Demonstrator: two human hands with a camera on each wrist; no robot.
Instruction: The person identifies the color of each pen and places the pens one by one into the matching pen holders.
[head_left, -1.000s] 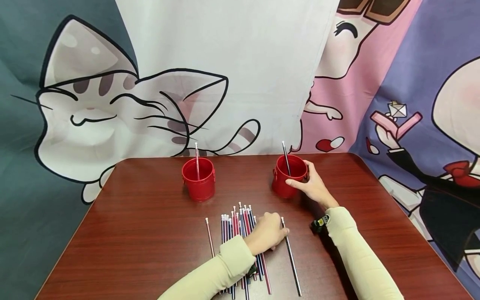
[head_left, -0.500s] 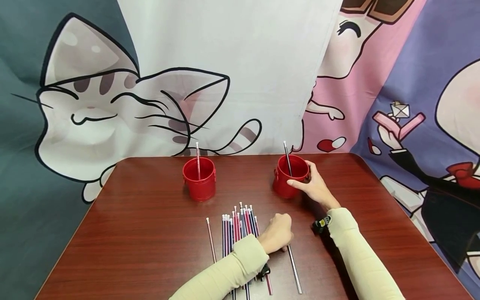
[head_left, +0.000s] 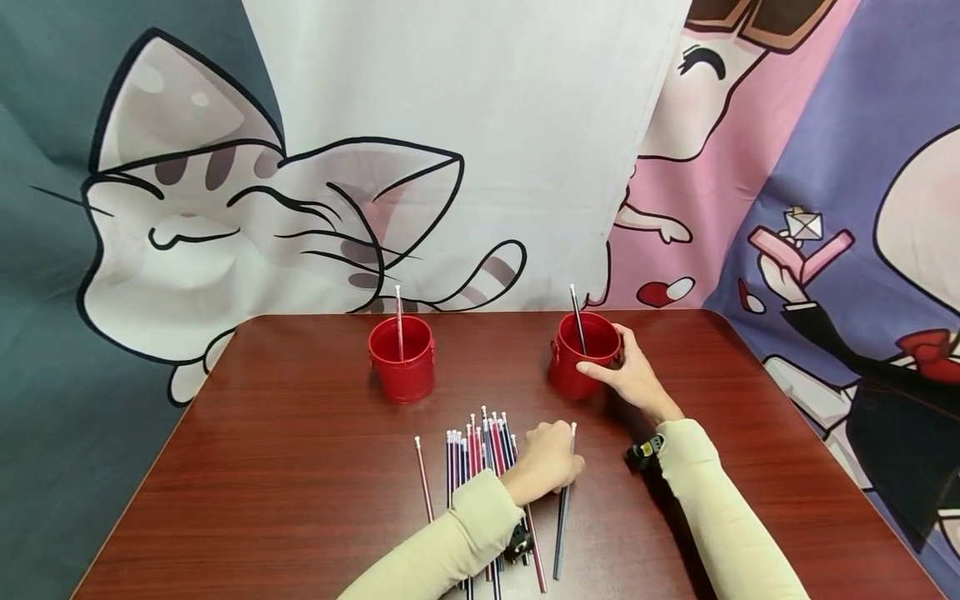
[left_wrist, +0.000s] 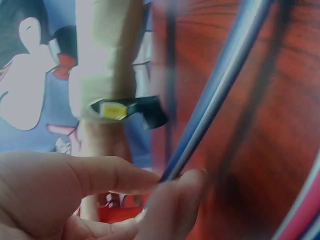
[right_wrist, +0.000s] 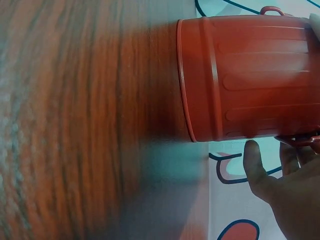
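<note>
Thumb and finger of my left hand pinch a dark pencil, in the head view to the right of the pile. The pencil's white-tipped end shows above the hand and its long shaft below. Just left of it lies a pile of pink and dark striped pencils, partly covered by my left arm. My right hand holds the right red bucket at its right side, thumb at the front and fingers farther back. One dark pencil leans inside that bucket.
A second red bucket stands to the left with a pink pencil upright in it. One pink pencil lies apart, left of the pile. Behind the brown table hangs a cartoon cloth.
My left hand has reached right to the separate dark pencil and taken hold of it; the pencil's lower end has swung left. My right hand stays at the bucket.
</note>
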